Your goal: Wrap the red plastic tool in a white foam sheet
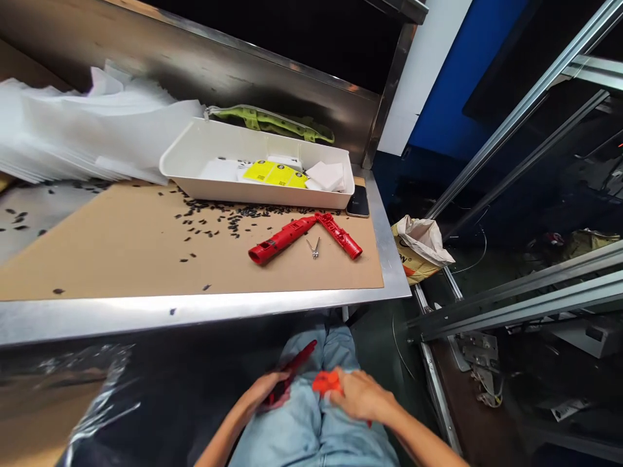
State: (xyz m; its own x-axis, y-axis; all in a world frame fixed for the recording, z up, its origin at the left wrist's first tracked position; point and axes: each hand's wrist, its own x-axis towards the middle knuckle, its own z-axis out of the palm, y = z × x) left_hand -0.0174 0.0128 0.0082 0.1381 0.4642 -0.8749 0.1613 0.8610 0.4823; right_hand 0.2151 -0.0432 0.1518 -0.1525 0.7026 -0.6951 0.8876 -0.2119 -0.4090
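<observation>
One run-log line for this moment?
left hand: holds red part | right hand: holds orange piece | both over lap

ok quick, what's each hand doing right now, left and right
left hand: closed around a long red plastic part over the lap.
right hand: fingers closed on a smaller red piece.

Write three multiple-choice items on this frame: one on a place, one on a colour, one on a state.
1. Where do the person's hands work?
A. in the white tray
B. over the lap, below the bench edge
C. on the stack of sheets

2. What colour are the two long plastic parts lying on the cardboard?
A. red
B. green
C. blue

3. What does the left hand do?
A. rests flat and empty
B. holds a red part
C. grips tweezers

Answers: B, the left hand and right hand are over the jeans, below the bench edge; A, both plastic parts are red; B, its fingers close on a red part.
</observation>
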